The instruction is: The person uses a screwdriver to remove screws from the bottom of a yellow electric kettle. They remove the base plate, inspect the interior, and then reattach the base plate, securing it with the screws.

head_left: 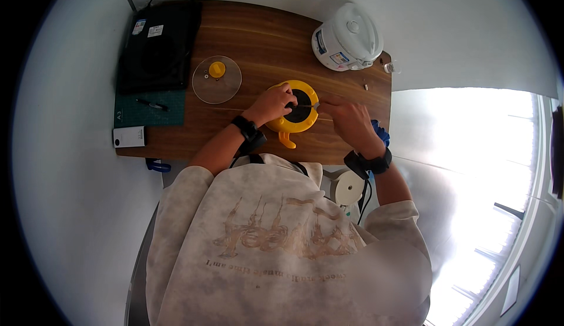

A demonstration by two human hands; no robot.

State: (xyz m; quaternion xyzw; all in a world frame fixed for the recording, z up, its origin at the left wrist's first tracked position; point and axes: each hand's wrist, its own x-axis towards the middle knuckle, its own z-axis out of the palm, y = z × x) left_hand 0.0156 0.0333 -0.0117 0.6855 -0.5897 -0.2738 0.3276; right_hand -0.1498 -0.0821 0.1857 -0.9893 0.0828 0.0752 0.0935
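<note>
A left hand (275, 102), pinched narrow on a thin tool (304, 107), reaches over a round yellow pot (301, 129) just beneath it; the right hand (352, 126) curls at the pot's rim, its grip impossible to tell. The near edge of the desk (264, 41) runs behind both hands; bare desk opens ahead, between a clear lid (217, 91), forward-left, and a white rice cooker (351, 37), forward-right.

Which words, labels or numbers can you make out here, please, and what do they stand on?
Described, wording not copied:
Beige shirt: brown lettering, upside down, partly legible.
Green cutting mat: short white mark, legible.
Black appliance: two stickers, too small to read.
White lidded cooker: blue and white labels, too small to read.
White flat device: dark mark, too small to read.
Yellow round thing: none legible.
</note>
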